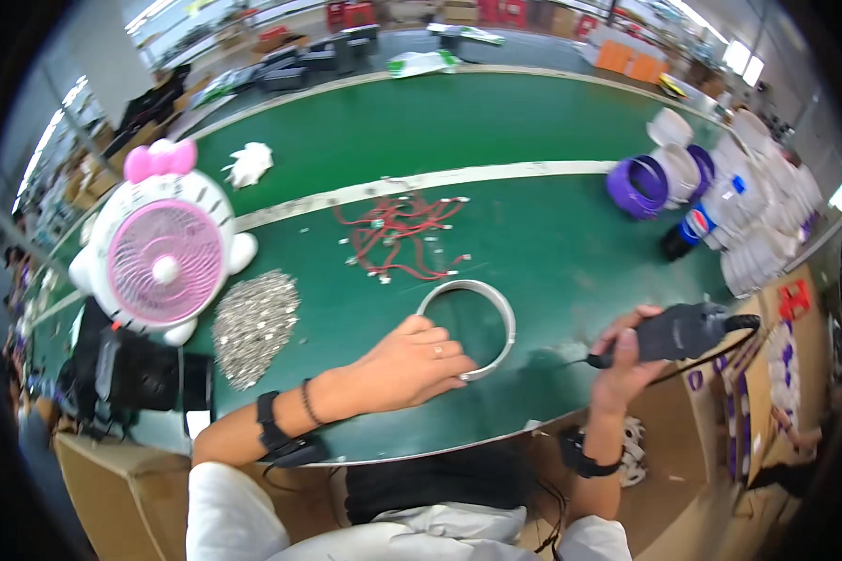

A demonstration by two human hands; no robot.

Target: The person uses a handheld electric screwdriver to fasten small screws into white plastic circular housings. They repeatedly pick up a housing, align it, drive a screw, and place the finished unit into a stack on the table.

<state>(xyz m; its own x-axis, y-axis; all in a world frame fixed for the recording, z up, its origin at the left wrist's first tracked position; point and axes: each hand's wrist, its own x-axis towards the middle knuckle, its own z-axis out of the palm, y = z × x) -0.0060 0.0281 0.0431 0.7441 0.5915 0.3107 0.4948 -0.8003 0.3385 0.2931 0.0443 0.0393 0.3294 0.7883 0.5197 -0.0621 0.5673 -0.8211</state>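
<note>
A white plastic ring [509,323] lies on the green table in front of me. My left hand [412,365] is closed on its left side, fingers over the rim, partly hiding it. To the right, my right hand [624,367] grips a black electric screwdriver [675,333] just above the table edge. Its thin bit points left toward the ring, apart from it. Beyond the ring sits a tangle of red wires [407,234] with small white connectors. Left of my left hand is a heap of small silvery metal parts [257,327].
A white and pink character-shaped fan [166,252] stands at the left, near a black device [140,365]. At the right are purple rings [638,187], stacked white rings [762,257] and a drink bottle [697,227]. Cardboard boxes [131,486] flank me below the table.
</note>
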